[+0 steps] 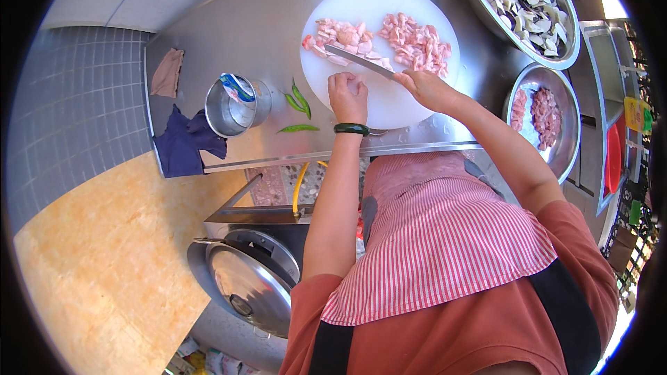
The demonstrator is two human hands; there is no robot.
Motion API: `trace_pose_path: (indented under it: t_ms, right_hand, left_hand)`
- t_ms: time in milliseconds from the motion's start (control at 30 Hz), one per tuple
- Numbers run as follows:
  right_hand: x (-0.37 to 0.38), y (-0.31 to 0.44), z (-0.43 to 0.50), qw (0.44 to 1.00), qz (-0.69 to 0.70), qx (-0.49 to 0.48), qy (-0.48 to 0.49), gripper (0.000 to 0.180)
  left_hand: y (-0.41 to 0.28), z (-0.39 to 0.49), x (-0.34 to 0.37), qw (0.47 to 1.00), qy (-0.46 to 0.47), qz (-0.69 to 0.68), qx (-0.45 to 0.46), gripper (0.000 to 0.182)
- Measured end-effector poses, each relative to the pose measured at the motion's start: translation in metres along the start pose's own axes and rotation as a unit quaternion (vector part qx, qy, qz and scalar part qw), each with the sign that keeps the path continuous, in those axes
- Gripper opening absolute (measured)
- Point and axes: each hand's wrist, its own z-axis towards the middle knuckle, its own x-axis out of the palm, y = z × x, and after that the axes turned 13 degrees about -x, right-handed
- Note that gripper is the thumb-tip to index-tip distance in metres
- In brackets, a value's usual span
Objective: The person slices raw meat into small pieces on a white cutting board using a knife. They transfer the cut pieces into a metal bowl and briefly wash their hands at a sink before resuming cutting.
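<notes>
My right hand [426, 89] grips the handle of a knife [359, 60], whose blade slants up and left over the raw meat. Its tip lies at the left pile of pale pink meat pieces [345, 36]. A second heap of cut meat [415, 44] sits to the right on the same round white cutting board [417, 107]. Near the board's lower left, my left hand [347, 95] is above the surface with its fingers curled; whether something small is between them is hard to see. A dark green bangle [351, 128] circles the left wrist.
Green chili peppers [298, 101] lie on the steel table [250, 21], beside a metal pot [232, 109] with a packet. Cloths [185, 138] rest at the left. At right stand a basin of sliced eggplant [521, 0] and a bowl of meat [544, 114]. A lidded wok [250, 281] is lower left.
</notes>
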Motion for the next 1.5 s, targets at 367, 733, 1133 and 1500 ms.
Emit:
trace_pose_path:
  t_ms: [367, 733, 1133, 1500]
  right_hand:
    - [-0.006, 0.021, -0.060, 0.994, -0.100, 0.021, 0.027, 0.050]
    - [-0.001, 0.026, -0.071, 0.986, -0.142, 0.046, 0.079, 0.048]
    - [0.036, 0.047, 0.029, 0.989, -0.126, -0.046, 0.063, 0.046]
    - [0.024, 0.024, -0.023, 0.988, -0.123, 0.028, 0.086, 0.045]
  left_hand:
    - [0.030, -0.019, 0.001, 0.982, -0.005, 0.124, 0.139, 0.036]
    - [0.021, -0.036, -0.010, 0.985, -0.041, 0.077, 0.150, 0.029]
    - [0.036, -0.033, -0.002, 0.991, -0.063, 0.024, 0.118, 0.029]
    - [0.037, -0.033, -0.004, 0.990, -0.045, 0.034, 0.129, 0.027]
